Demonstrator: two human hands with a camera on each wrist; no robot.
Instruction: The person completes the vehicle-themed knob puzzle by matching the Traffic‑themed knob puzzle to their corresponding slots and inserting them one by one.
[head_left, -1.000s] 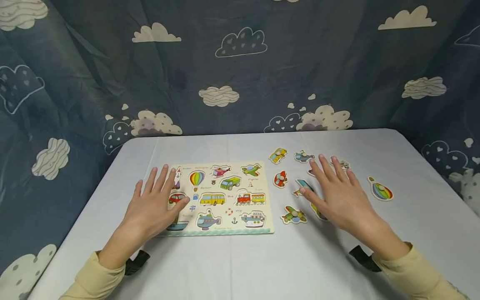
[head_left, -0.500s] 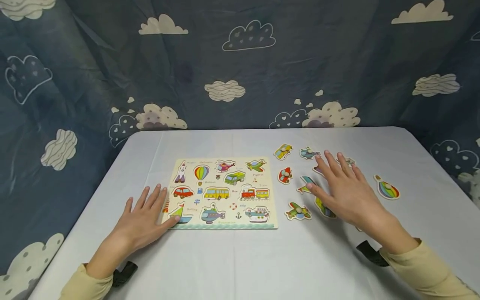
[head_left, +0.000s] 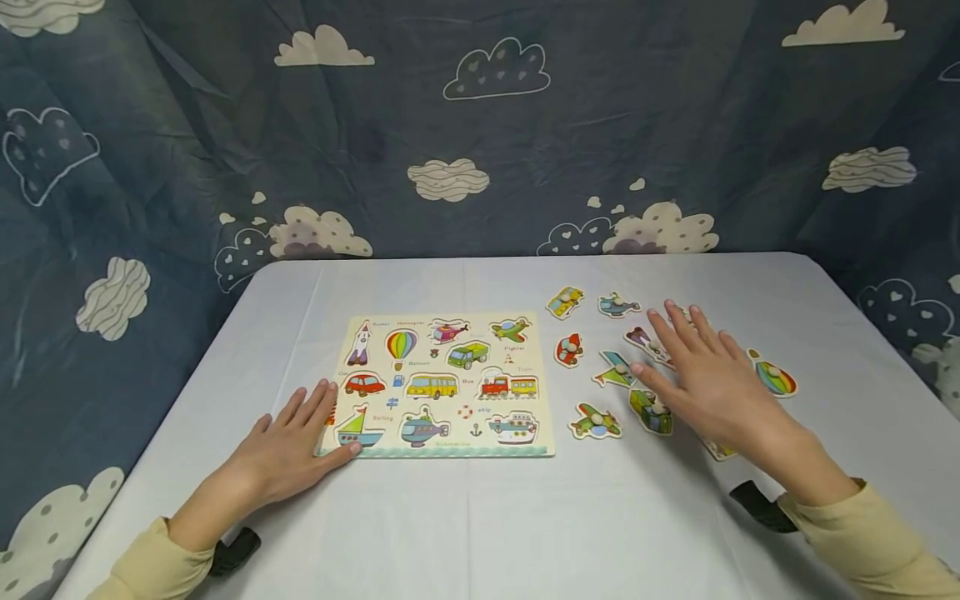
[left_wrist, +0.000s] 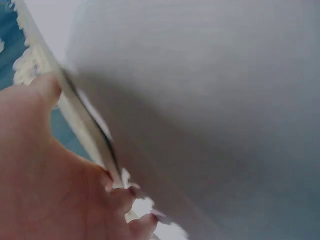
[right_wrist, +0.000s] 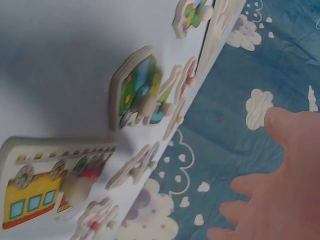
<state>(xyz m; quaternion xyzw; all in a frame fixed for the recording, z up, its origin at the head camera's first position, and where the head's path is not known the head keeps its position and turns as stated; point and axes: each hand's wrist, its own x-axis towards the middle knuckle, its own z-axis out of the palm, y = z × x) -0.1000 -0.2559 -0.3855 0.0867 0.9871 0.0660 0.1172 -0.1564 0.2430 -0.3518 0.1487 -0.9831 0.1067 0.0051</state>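
A cream peg-puzzle board [head_left: 480, 322] with printed vehicles lies flat at the table's middle left. At its lower left edge is my left hand [head_left: 273, 457], fingers stretched out and thumb at the corner by the sailboat picture. The left wrist view shows the thumb [left_wrist: 47, 87] and fingertips along the board's edge. My right hand [head_left: 720, 400] is spread with straight fingers over the loose knobbed pieces, holding none. Near it lie the truck piece [head_left: 649, 412], sailboat piece [head_left: 617, 369], rocket piece [head_left: 645, 342] and balloon piece [head_left: 777, 380]. A train piece [right_wrist: 32, 192] is partly hidden under the right wrist.
Further loose pieces lie right of the board: a bus piece [head_left: 565, 302], submarine piece [head_left: 618, 306], red car piece [head_left: 569, 351] and airplane piece [head_left: 596, 422]. A white cloth [head_left: 420, 533] covers the table. A dark cloud-patterned curtain [head_left: 360, 150] hangs behind it.
My left hand has come off the board's left part, moving down and left to its lower left edge. My right hand has shifted right, uncovering more of the rocket and truck pieces.
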